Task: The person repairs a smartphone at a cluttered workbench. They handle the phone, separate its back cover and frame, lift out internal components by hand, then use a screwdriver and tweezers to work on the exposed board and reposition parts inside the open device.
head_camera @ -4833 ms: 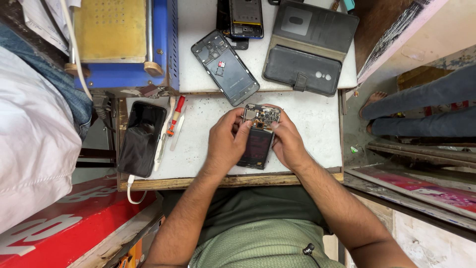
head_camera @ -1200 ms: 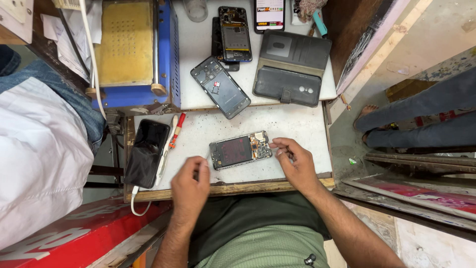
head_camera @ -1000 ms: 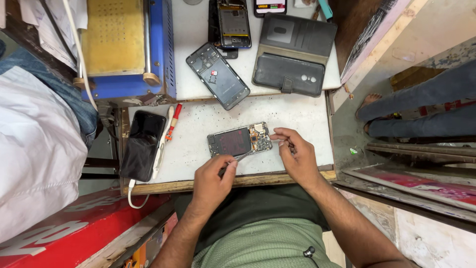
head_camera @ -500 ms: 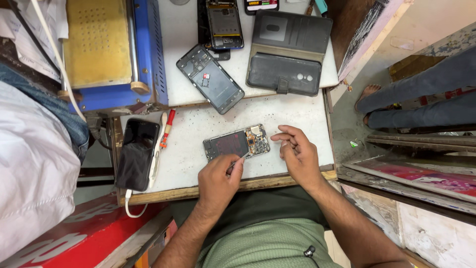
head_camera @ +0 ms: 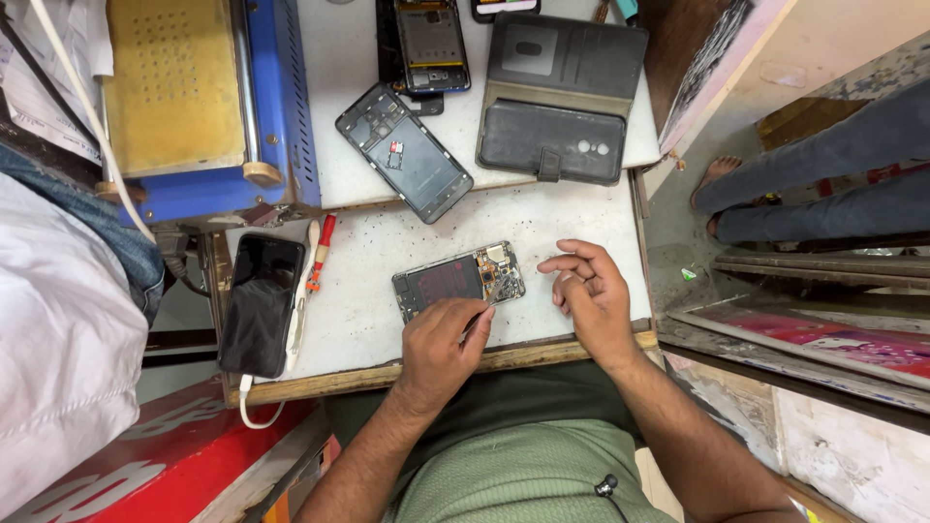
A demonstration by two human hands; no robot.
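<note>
So the opened phone [head_camera: 457,281] lies flat on the white surface [head_camera: 368,291], back off, circuit board end pointing away from the left hand. The left hand [head_camera: 441,344] has its grip pinched shut on a thin metal tool [head_camera: 477,324], looks like tweezers or a fine pick, hard to tell which, with the tip just past the fingers, right at the board end. The right hand [head_camera: 591,295] sits just beside that same end, fingers loosely curled, grip holding nothing and not on the phone.

My two cents: nothing is pinning the phone down, so I'd bring the free hand's fingers onto the frame edge nearest it before prying. Keep the tool low and shallow, work at the connector rather than the board, tiny pressure only. The red-handled screwdriver [head_camera: 319,254] is off beyond the left hand's far side if needed.
</note>
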